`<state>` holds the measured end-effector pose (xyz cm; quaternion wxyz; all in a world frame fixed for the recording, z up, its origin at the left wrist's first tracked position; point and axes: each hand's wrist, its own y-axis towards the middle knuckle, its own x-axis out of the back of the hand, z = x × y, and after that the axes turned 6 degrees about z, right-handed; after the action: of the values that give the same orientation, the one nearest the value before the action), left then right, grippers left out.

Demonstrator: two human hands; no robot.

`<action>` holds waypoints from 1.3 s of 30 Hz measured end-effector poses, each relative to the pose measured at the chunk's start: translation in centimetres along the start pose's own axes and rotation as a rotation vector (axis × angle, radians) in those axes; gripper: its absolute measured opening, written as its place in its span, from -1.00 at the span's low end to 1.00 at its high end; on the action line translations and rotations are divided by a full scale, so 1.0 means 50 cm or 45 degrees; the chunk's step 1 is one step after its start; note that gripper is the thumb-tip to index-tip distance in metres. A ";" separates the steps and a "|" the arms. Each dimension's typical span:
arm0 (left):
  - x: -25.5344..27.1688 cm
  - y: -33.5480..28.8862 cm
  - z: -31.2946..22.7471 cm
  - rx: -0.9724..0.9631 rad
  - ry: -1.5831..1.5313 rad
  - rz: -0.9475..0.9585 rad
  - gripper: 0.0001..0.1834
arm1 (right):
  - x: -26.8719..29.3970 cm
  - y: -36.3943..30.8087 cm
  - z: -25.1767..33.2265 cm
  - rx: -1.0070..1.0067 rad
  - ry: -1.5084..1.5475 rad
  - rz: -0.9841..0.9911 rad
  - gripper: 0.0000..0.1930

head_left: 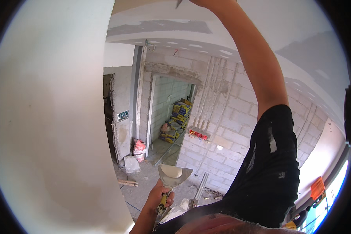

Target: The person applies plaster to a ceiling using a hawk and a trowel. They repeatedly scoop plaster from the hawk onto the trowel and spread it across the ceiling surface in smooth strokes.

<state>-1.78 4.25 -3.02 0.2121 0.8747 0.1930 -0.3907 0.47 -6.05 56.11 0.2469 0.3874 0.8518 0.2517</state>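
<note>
From my remote seat, I look through the head camera into a room with unfinished walls. My left hand (156, 195), low and just left of centre, is closed around the handle of a wide scraper (179, 180). The scraper's blade points upward, and a smooth lump of off-white paste (171, 171) sits on it. My right arm, in a black sleeve (267, 140) with pale smears, reaches up towards the ceiling (257, 9). The right hand (206, 2) is cut off by the top edge, so I cannot tell how it grips; a dark pointed tip (179, 3) shows just beside it.

A smooth pale wall (46, 117) fills my left side. Beyond my hands is a bare block wall (238, 117), with a red box (199, 134) set in it. Through a doorway (165, 91) stands a stack of yellow and blue sacks (179, 117). A pink bag (139, 148) is on the grey floor (148, 181) near that opening. An orange cloth (318, 188) hangs at far right.
</note>
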 end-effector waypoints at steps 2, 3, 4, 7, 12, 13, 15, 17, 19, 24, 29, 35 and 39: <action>-0.002 0.005 0.004 0.003 0.040 -0.022 -0.37 | 0.014 -0.034 0.009 0.009 0.034 -0.158 -0.86; -0.001 0.004 0.007 -0.002 0.066 -0.040 -0.38 | 0.026 -0.061 0.020 0.008 0.057 -0.243 -0.86; 0.000 0.004 0.006 -0.015 0.070 -0.049 -0.38 | 0.040 -0.086 0.035 0.011 0.081 -0.334 -0.86; -0.017 0.005 0.004 -0.041 0.116 -0.074 -0.40 | 0.034 -0.243 0.126 -0.059 0.429 -0.604 -0.70; -0.035 -0.012 -0.005 -0.160 0.202 -0.158 -0.38 | -0.010 -0.509 0.307 -0.318 1.708 -0.268 -0.47; -0.046 -0.010 -0.002 -0.170 0.172 -0.142 -0.37 | -0.028 -0.575 0.345 -0.412 2.114 -0.194 -0.49; -0.067 -0.006 -0.005 -0.211 0.134 -0.149 -0.36 | -0.023 -0.683 0.426 -0.804 2.722 0.196 -0.64; -0.070 0.004 -0.005 -0.224 0.043 -0.017 -0.35 | -0.028 -0.788 0.522 -1.235 3.011 0.428 -0.76; -0.069 0.002 -0.003 -0.212 -0.062 0.050 -0.36 | 0.003 -0.836 0.612 -1.413 3.440 0.259 -0.79; -0.082 0.036 -0.004 -0.112 -0.202 0.171 -0.37 | 0.028 -0.927 0.764 -1.420 3.836 0.219 -0.75; -0.102 0.060 -0.012 -0.066 -0.168 -0.016 -0.37 | 0.040 -0.932 0.807 -1.392 3.934 0.294 -0.62; -0.101 0.093 -0.051 -0.184 -0.026 -0.076 -0.29 | -0.057 -0.896 0.859 -0.814 3.699 0.365 -0.61; -0.135 0.093 -0.095 -0.353 0.133 -0.224 -0.24 | -0.209 -0.790 0.921 -0.695 3.184 0.523 -0.76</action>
<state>-0.77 1.66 6.03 0.2853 0.8360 0.3314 -0.3314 13.72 -25.95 -0.61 -0.6838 -0.0486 0.3502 0.6383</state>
